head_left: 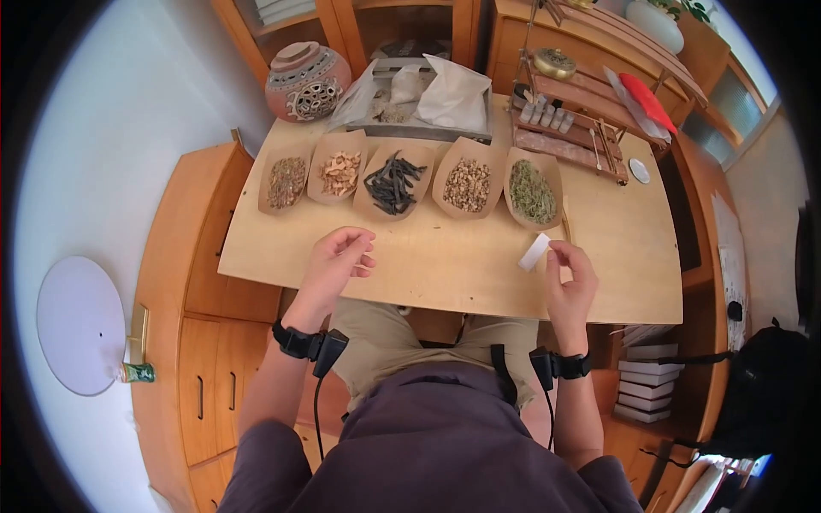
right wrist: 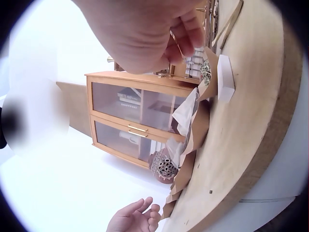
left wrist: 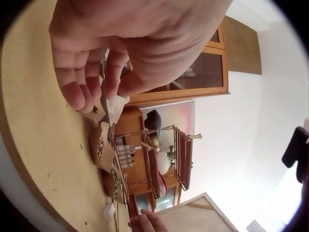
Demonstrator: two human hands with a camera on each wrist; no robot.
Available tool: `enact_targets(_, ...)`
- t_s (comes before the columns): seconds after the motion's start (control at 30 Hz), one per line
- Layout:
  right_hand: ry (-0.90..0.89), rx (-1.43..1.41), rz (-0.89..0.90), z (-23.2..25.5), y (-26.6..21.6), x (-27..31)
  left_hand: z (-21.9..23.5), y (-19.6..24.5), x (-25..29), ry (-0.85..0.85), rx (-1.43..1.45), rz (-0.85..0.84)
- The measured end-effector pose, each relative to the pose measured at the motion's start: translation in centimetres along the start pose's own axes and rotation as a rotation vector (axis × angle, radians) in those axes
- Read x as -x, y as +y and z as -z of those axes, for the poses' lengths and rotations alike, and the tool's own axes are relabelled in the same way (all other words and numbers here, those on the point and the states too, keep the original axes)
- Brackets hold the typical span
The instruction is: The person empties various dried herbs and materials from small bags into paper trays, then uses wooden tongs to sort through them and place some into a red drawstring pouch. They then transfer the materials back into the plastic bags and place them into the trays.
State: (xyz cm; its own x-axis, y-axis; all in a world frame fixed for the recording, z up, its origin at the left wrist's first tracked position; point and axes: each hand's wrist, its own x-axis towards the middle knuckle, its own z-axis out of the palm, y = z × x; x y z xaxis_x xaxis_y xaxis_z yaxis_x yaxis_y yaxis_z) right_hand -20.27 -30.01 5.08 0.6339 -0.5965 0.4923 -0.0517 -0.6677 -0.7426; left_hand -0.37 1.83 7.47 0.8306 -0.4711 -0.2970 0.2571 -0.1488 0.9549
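My left hand (head_left: 336, 267) hovers over the table's front left part with fingers loosely bent, holding nothing. At the right my right hand (head_left: 571, 284) is raised above the table, its fingers bent and empty. A small white block (head_left: 534, 252) appears beside its fingertips; the right wrist view shows this block (right wrist: 225, 79) on the table, apart from the hand (right wrist: 140, 34). Several brown paper trays stand in a row behind the hands, with reddish bits (head_left: 286, 182), pale chips (head_left: 340, 173), dark strips (head_left: 395, 183), beige pieces (head_left: 467, 185) and green dried herb (head_left: 532, 192).
Behind the trays are a patterned pot (head_left: 308, 81) and a grey tray (head_left: 419, 132) holding white bags (head_left: 453, 92). A wooden rack (head_left: 556, 141) with small bottles stands back right, near a white disc (head_left: 639, 170). A thin stick (head_left: 566, 220) lies beside the herb tray.
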Motion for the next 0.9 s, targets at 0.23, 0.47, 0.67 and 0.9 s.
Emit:
enact_targets(0.23,-0.164,0.287,0.225,-2.5,-0.8,-2.7,0.5,-0.7,-3.7,-0.003,-0.001,0.039)
enact_targets(0.47,-0.263,0.351,0.208,-4.9,-0.1,-3.3,-0.2,-0.9,-5.2,-0.034,0.025,0.084)
enact_targets(0.67,-0.268,0.336,0.179,-5.1,-0.4,-3.4,-1.6,-0.6,-5.8,-0.083,0.021,0.081)
enact_targets(0.9,-0.299,0.343,0.181,-4.4,-1.2,-3.1,-2.9,-0.6,-7.0,-0.097,-0.01,0.044)
